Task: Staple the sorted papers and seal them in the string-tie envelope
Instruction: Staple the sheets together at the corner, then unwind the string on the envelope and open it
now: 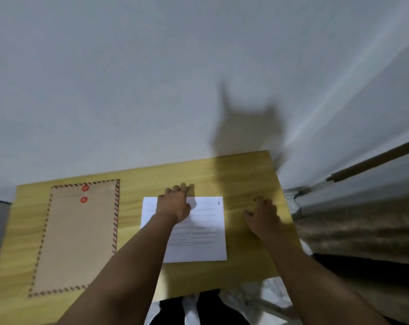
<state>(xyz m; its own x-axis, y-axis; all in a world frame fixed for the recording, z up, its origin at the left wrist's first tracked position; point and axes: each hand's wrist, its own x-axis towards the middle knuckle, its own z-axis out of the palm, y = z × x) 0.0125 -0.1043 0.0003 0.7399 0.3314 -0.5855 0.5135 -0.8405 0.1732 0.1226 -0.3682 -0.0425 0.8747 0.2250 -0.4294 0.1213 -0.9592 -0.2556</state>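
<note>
A white printed sheet marked "1" in its top right corner lies in the middle of the yellow wooden table. My left hand rests on the sheet's upper left part, and its fingers reach past the top edge onto the table. Apart from the sheet, my right hand rests on the bare table just to its right, fingers loosely bent and nothing visible in them. A tan string-tie envelope with a striped border and two red button discs lies flat at the left. No stapler is in view.
A grey-white wall rises directly behind the table. A curtain or fabric and a brown rod stand to the right of the table. Below the front edge I see dark trouser legs and a pale floor.
</note>
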